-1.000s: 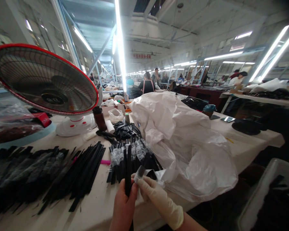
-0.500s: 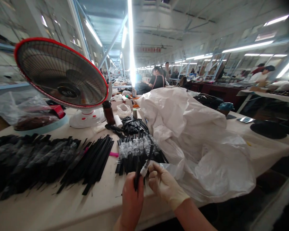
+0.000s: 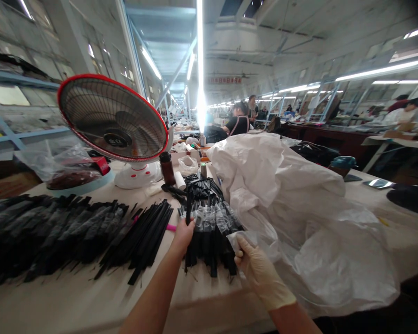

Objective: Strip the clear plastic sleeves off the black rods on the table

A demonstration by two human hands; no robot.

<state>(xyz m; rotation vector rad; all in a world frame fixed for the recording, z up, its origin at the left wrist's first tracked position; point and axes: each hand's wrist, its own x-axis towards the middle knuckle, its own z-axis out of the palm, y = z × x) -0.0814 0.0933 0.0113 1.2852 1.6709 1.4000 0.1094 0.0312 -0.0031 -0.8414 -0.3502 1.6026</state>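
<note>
My left hand [image 3: 184, 235], bare, is closed round a bundle of black strips [image 3: 188, 206] and holds it upright at the left end of a row of plastic-wrapped black bundles [image 3: 209, 220] lying side by side. My right hand [image 3: 256, 269], in a pale rubber glove, pinches a small piece of whitish clear plastic film [image 3: 234, 239]. It is just right of that row, at the near edge of a large crumpled white plastic sheet [image 3: 282, 181]. To the left lie loose black strips [image 3: 146, 241] and a long pile of wrapped bundles [image 3: 55, 236].
A red-rimmed fan [image 3: 114, 125] stands at the back left, beside a brown bottle [image 3: 166, 168] and a thread cone [image 3: 204, 170]. A blue basin [image 3: 80, 185] holds a plastic-covered thing. A phone [image 3: 379, 183] lies at the right. Co-workers [image 3: 239, 121] sit farther off.
My left hand has moved forward to the row's left end with the bundle. My right hand has moved right, away from the bundle, and now pinches plastic film. The view has shifted.
</note>
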